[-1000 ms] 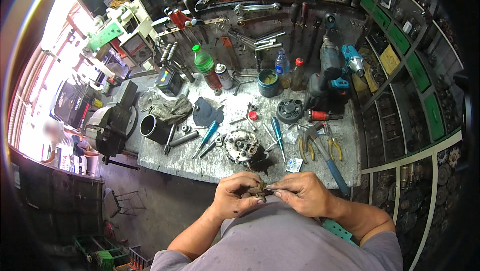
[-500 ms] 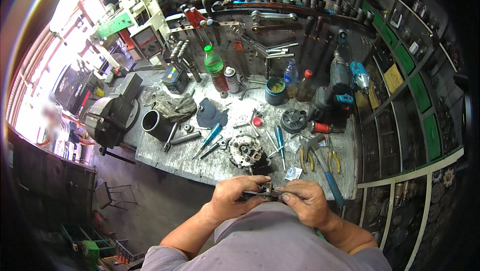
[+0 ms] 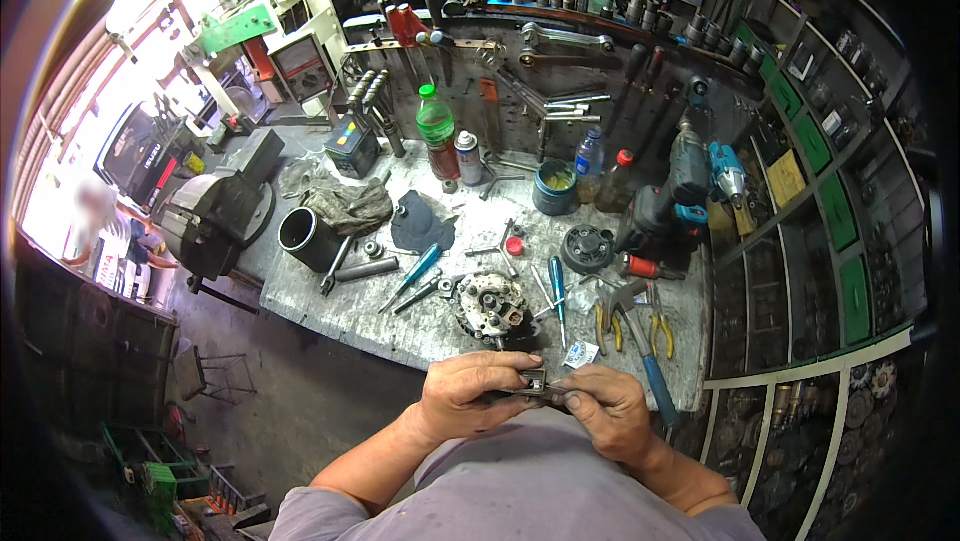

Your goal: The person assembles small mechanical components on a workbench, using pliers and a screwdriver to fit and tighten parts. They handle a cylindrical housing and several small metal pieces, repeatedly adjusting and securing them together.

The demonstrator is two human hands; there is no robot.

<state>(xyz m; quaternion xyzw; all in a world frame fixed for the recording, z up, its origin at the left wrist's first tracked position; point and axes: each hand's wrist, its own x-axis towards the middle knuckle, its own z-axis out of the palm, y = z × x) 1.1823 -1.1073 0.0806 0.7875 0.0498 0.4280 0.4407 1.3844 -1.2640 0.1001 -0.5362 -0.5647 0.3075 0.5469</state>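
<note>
Close to my body, at the bench's near edge, my left hand (image 3: 476,393) is closed on a small dark metal part (image 3: 537,381) with a squarish end. My right hand (image 3: 608,407) pinches at the other side of it, fingertips together; whether they grip the part itself or a thin piece beside it is too small to tell. Just beyond my hands an opened alternator (image 3: 492,303) sits on the workbench (image 3: 350,326), its round silvery housing facing up. Right of it lie a blue screwdriver (image 3: 558,291) and a small printed packet (image 3: 580,354).
A hammer (image 3: 655,371), yellow-handled pliers (image 3: 661,331) and a round dark housing (image 3: 588,247) lie on the right. At left are a bench vise (image 3: 215,221), a black cylinder (image 3: 307,238) and a rag (image 3: 350,203). Bottles, including a green-topped one (image 3: 436,126), and a cordless drill (image 3: 650,221) stand behind.
The whole view has shifted slightly. Both hands stay together over the small part, with only a slight shift of the fingers.
</note>
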